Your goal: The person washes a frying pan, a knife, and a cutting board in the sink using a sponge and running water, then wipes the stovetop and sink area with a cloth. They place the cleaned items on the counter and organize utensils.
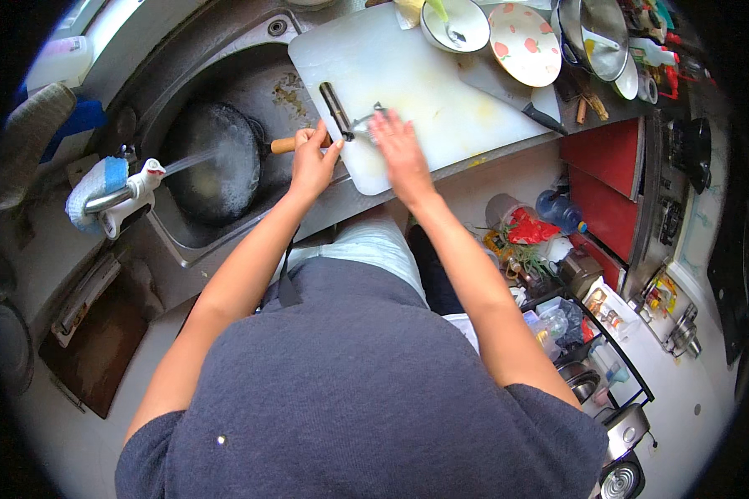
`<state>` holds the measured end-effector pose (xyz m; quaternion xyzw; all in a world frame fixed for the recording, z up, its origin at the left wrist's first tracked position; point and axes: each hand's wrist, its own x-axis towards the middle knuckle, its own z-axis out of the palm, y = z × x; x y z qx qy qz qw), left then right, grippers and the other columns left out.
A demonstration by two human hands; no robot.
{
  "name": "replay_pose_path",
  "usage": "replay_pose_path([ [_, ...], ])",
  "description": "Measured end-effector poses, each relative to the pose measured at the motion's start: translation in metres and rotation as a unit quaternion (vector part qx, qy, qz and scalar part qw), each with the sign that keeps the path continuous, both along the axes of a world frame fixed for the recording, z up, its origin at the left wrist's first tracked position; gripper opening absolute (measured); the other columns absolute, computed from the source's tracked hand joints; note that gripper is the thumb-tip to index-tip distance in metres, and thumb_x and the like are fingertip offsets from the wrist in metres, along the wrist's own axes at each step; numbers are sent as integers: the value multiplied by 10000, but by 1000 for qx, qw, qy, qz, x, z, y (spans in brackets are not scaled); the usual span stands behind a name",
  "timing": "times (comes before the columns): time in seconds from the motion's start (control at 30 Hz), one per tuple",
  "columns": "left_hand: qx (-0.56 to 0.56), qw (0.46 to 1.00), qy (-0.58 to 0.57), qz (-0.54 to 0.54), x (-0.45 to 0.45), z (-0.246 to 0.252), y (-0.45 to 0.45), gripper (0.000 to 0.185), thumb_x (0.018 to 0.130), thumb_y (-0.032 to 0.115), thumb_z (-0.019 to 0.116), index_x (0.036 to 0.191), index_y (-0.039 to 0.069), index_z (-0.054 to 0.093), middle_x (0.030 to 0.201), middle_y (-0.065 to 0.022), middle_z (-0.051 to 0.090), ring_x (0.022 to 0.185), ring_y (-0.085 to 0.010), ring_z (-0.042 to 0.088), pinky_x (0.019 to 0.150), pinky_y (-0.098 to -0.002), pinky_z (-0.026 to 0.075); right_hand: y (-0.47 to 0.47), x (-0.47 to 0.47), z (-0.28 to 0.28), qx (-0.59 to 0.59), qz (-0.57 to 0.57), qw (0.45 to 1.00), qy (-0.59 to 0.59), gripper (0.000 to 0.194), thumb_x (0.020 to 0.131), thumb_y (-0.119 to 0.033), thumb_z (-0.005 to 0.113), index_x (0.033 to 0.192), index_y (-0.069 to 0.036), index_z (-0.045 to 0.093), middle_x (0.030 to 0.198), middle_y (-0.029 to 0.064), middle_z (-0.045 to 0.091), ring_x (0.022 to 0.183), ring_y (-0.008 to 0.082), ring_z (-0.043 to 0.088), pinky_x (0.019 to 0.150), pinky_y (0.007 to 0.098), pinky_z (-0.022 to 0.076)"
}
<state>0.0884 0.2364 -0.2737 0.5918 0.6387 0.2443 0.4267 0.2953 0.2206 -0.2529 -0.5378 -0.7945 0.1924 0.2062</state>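
My left hand (313, 163) is closed around the wooden handle (283, 146) of a dark frying pan (215, 165), beside the slotted end of a white cutting board (424, 87). The pan lies in the metal sink (287, 75), and water from the faucet (146, 179) runs into it. On the board, my right hand (401, 153) is flat with its fingers stretched out, blurred by motion. By its fingertips lies a small dark-edged thing (363, 126), partly covered and too unclear to name. A kitchen knife (542, 117) with a black handle rests near the board's right end.
Along the back of the counter stand a white bowl (440, 37) with a spoon, a strawberry-patterned plate (524, 53) and a metal pot (605, 43). Below right are red cabinet doors (605, 206), a large plastic bottle (558, 211) and a cluttered black rack (630, 368).
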Motion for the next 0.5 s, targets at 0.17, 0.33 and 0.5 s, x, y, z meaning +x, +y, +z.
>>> replay_pose_path([
  [0.17, -19, 1000, 8, -9, -1, 3, 1, 554, 864, 158, 712, 1358, -3, 518, 926, -77, 462, 904, -172, 480, 783, -269, 448, 44, 92, 25, 116, -273, 955, 29, 317, 947, -18, 463, 1230, 35, 596, 1259, 220, 601, 1202, 376, 544, 1050, 450, 413],
  [0.33, -21, 999, 34, 11, -10, -1, 2, 595, 863, 178, 718, 1385, 2, 492, 952, -80, 480, 861, -166, 500, 744, -276, 457, 64, 149, 21, 113, -328, 936, -58, 311, 919, -1, 460, 1206, 30, 577, 1169, 217, 620, 1125, 389, 558, 997, 456, 429],
  [0.5, -38, 999, -8, 32, -44, 27, -12, 502, 875, 151, 690, 1344, 46, 547, 958, -62, 488, 713, -104, 493, 652, -235, 439, 47, 206, 43, -85, -372, 882, -275, 506, 781, -142, 670, 1272, -107, 554, 1217, 157, 532, 1111, 363, 553, 907, 450, 497],
])
